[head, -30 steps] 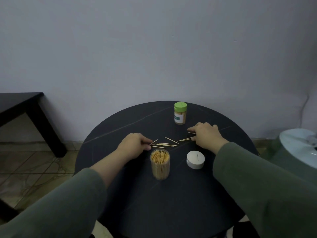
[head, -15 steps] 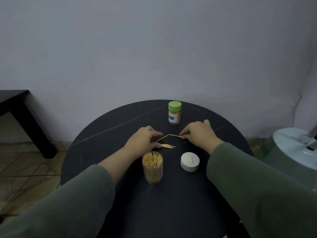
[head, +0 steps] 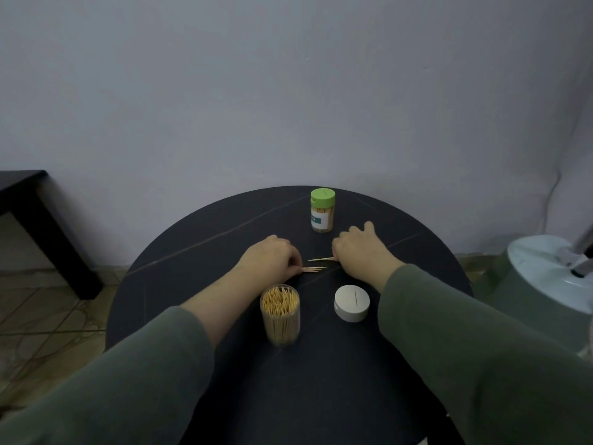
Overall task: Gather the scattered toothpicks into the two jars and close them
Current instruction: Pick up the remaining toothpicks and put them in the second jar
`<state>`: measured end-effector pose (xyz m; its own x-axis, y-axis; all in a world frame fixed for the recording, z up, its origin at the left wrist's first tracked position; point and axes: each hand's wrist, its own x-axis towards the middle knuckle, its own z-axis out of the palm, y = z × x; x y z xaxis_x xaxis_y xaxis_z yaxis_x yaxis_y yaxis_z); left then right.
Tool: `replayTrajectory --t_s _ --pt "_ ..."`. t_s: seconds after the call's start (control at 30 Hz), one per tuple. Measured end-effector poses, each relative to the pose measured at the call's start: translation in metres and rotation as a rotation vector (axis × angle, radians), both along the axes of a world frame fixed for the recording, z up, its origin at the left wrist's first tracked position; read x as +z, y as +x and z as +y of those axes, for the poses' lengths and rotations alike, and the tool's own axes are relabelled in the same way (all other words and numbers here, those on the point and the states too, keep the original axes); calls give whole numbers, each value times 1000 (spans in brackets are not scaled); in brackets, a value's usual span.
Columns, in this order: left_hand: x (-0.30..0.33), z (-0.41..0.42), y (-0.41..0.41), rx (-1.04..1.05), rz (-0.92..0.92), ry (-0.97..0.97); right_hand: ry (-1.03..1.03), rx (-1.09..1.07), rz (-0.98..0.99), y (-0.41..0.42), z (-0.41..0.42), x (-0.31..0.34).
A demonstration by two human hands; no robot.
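Note:
On the round dark table (head: 321, 396) my left hand (head: 269, 260) pinches a small bunch of toothpicks (head: 314, 269) lying flat, tips pointing right. My right hand (head: 362, 252) pinches another few toothpicks (head: 321, 259) by their right ends, just above the first bunch. An open clear jar (head: 280, 314) full of toothpicks stands upright near my left forearm. Its white lid (head: 351, 302) lies to the right of it. A second jar with a green lid (head: 322, 209) on it stands at the far side, behind my hands.
A dark low table (head: 38, 226) stands to the left on the tiled floor. A pale round appliance base (head: 545, 274) sits at the right beside the table. A plain wall rises close behind the table.
The scattered toothpicks have been swept together into two small bunches. Both hands moved closer to each other toward the table's middle, and each now pinches a bunch.

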<state>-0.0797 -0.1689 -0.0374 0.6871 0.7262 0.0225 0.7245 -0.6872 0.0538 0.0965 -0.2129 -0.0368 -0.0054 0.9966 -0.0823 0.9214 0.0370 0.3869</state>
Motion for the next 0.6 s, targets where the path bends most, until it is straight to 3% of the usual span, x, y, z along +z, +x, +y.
replayTrajectory --t_s 0.17,0.3,0.6 --pt "1 1 0 21 213 7 -16 17 -143 -5 -1 -5" --pt "-3 -4 -2 -21 267 114 -21 33 -150 -5 -1 -4" --pt "-2 -4 -8 -127 222 263 93 -12 246 11 -7 4"
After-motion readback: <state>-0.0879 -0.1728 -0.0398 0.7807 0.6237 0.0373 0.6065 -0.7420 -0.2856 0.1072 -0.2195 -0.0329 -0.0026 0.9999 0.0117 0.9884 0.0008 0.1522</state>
